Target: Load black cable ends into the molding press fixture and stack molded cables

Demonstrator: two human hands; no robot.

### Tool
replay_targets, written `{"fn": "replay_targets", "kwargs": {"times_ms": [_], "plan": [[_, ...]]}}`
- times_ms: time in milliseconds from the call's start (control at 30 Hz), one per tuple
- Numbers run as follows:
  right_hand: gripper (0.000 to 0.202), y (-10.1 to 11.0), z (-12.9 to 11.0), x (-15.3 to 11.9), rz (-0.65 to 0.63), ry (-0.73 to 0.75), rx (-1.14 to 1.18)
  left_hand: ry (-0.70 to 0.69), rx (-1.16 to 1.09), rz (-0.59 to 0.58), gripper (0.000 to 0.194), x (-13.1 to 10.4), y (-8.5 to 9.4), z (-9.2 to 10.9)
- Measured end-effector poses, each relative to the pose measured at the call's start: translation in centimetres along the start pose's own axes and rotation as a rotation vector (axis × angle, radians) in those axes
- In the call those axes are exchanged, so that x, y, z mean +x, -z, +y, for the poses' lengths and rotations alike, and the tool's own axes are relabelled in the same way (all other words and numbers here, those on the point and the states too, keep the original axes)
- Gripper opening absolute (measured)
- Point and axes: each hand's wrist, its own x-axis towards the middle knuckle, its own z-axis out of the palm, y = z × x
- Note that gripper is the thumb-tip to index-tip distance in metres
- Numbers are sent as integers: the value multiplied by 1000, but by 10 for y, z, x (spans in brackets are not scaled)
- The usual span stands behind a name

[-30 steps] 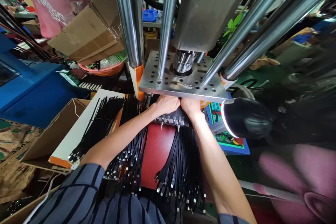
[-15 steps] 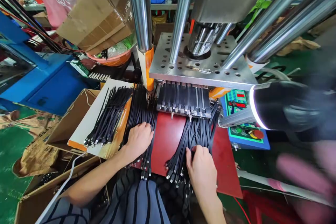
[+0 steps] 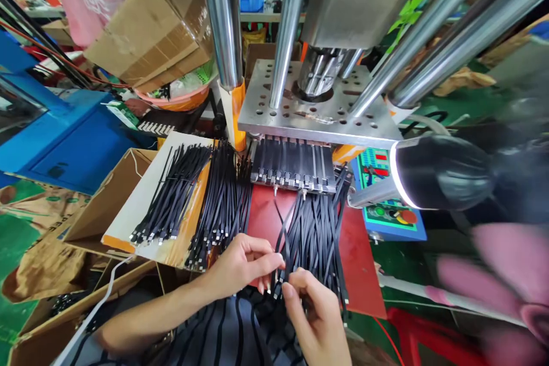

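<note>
My left hand is closed in a pinch at the front edge of the red board; what its fingertips grip is too small to name. Close beside it, my right hand has bent fingers at the connector ends of the right bundle of black cables; whether it pinches one is hidden. Another bundle of black cables lies left of the red board, and a further pile rests on a white board. Flat black cables sit side by side in the metal fixture under the press plate.
A black lamp juts in from the right above the control panel. Steel columns rise around the press. Cardboard boxes stand at the left. A pink fan is at the lower right.
My left hand has left the left cable bundle and moved right, close to my right hand. My right hand has shifted slightly down and left. Some cable ends between them have moved.
</note>
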Motion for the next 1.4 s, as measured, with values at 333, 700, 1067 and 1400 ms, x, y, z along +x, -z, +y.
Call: {"fn": "replay_targets", "kwargs": {"times_ms": [333, 700, 1067, 1400], "plan": [[26, 26, -1, 24, -173, -288, 233, -218, 325, -27, 23, -17, -19, -23], [39, -2, 24, 28, 199, -220, 240, -349, 475, 32, 31, 17, -10, 25], [23, 4, 26, 20, 280, -95, 50, -402, 461, 49, 23, 36, -14, 43], [14, 7, 21, 23, 296, -59, 120, -305, 133, -38, 18, 35, -10, 50]]}}
